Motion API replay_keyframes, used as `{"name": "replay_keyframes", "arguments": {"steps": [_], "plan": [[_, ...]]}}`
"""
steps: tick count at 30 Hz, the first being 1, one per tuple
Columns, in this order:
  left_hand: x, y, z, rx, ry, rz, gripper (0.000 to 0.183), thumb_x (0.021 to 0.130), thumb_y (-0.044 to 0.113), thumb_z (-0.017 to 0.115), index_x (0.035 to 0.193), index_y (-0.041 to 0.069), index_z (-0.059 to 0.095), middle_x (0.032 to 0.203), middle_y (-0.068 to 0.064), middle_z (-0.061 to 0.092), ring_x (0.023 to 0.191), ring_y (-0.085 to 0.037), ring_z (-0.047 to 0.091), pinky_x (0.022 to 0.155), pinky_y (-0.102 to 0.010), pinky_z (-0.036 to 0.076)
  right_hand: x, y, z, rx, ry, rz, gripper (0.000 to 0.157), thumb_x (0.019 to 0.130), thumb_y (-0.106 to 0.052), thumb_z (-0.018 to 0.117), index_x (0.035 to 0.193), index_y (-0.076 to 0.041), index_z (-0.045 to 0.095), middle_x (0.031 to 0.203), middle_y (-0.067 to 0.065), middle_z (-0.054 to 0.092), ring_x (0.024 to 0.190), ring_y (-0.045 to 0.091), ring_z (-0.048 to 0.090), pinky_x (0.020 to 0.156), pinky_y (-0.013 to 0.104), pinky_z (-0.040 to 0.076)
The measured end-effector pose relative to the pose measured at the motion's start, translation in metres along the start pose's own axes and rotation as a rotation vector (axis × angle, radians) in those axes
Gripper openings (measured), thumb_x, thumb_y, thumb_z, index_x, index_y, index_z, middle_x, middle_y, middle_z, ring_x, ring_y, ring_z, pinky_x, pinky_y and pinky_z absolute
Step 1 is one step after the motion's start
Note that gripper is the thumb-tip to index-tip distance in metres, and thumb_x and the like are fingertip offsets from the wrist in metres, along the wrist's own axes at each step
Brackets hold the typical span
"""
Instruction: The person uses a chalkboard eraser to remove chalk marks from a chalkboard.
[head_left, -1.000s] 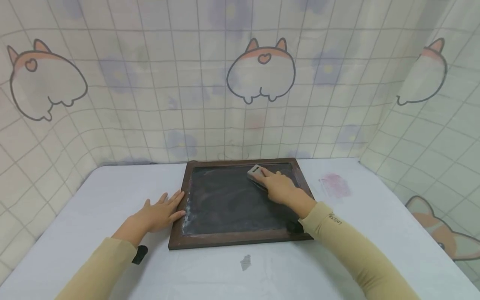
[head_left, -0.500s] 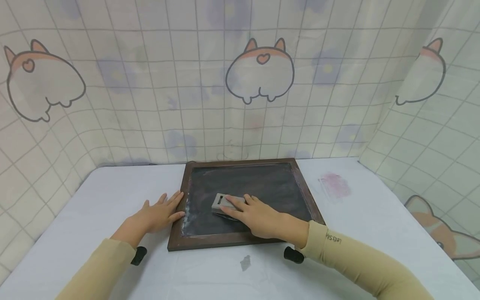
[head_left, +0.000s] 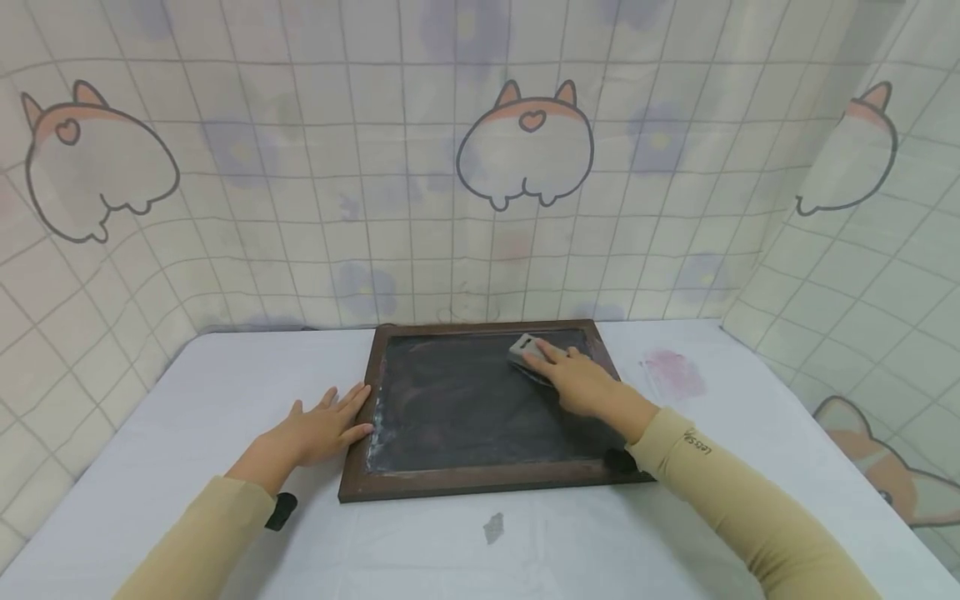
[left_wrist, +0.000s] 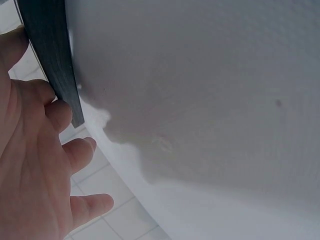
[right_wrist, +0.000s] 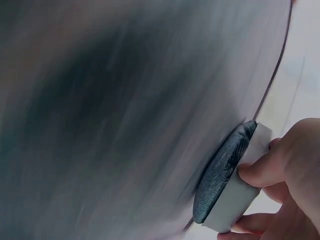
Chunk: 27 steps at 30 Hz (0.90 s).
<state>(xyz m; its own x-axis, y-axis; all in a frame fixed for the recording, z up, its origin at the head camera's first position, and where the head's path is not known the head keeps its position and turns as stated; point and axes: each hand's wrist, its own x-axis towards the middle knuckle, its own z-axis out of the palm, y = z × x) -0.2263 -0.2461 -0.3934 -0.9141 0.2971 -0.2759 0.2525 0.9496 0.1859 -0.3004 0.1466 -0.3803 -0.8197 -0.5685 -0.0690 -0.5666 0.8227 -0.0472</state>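
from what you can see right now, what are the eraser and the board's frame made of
Eraser: matte grey and smooth, probably plastic; its dark pad looks like fabric, bulging and creased. Frame: brown, dull, probably wood; left wrist view shows faint grain streaks.

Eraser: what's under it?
Under the eraser is its dark pad, then the board. The patch of board directly beneath is covered; whether it's clean can't be seen.

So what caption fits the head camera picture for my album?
Left hand touching the brown frame, right hand holding a gray eraser against the smudged blackboard.
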Motion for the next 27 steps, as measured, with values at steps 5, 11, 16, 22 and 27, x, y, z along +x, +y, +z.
{"name": "replay_keyframes", "arguments": {"steps": [5,11,16,22,27], "plan": [[-0.001,0.0,0.0,0.008,-0.002,-0.001,0.075,0.11,0.051,0.04,0.164,0.004,0.016,0.169,-0.018,0.016,0.15,-0.052,0.017,0.108,-0.082,0.009,0.003,0.033,0.0,0.037,0.013,0.127,0.078,0.09,0.017,0.057,0.161,-0.006,0.033,0.164,0.027,0.022,0.135,0.058,0.041,0.113,0.064,0.031],[-0.003,0.002,-0.002,0.001,-0.01,-0.006,0.075,0.11,0.05,0.04,0.164,0.005,0.016,0.169,-0.019,0.015,0.15,-0.051,0.017,0.108,-0.082,0.009,0.007,0.018,-0.005,0.071,-0.018,0.143,0.077,0.092,0.016,0.057,0.161,-0.009,0.034,0.166,0.025,0.02,0.137,0.064,0.032,0.109,0.066,0.036],[-0.004,0.002,-0.001,0.001,-0.007,-0.004,0.075,0.11,0.05,0.041,0.164,0.004,0.017,0.169,-0.019,0.016,0.149,-0.052,0.018,0.108,-0.082,0.01,0.002,-0.022,-0.006,0.114,-0.028,0.009,0.081,0.089,0.021,0.059,0.16,-0.011,0.037,0.166,0.022,0.022,0.134,0.066,0.034,0.091,0.058,0.052],[-0.001,0.0,0.002,0.007,-0.008,-0.002,0.075,0.11,0.05,0.04,0.164,0.004,0.016,0.169,-0.019,0.016,0.15,-0.052,0.017,0.108,-0.082,0.01,-0.012,-0.084,-0.002,0.047,-0.059,-0.326,0.081,0.09,0.02,0.06,0.16,-0.018,0.04,0.167,0.011,0.026,0.138,0.056,0.039,0.099,0.052,0.052],[-0.001,0.002,-0.001,0.009,-0.007,0.002,0.075,0.11,0.05,0.04,0.164,0.004,0.016,0.169,-0.018,0.015,0.15,-0.052,0.017,0.108,-0.082,0.01,-0.008,-0.099,-0.003,-0.031,-0.055,-0.409,0.083,0.09,0.018,0.063,0.159,-0.023,0.042,0.167,0.006,0.028,0.138,0.051,0.043,0.097,0.044,0.055]]}}
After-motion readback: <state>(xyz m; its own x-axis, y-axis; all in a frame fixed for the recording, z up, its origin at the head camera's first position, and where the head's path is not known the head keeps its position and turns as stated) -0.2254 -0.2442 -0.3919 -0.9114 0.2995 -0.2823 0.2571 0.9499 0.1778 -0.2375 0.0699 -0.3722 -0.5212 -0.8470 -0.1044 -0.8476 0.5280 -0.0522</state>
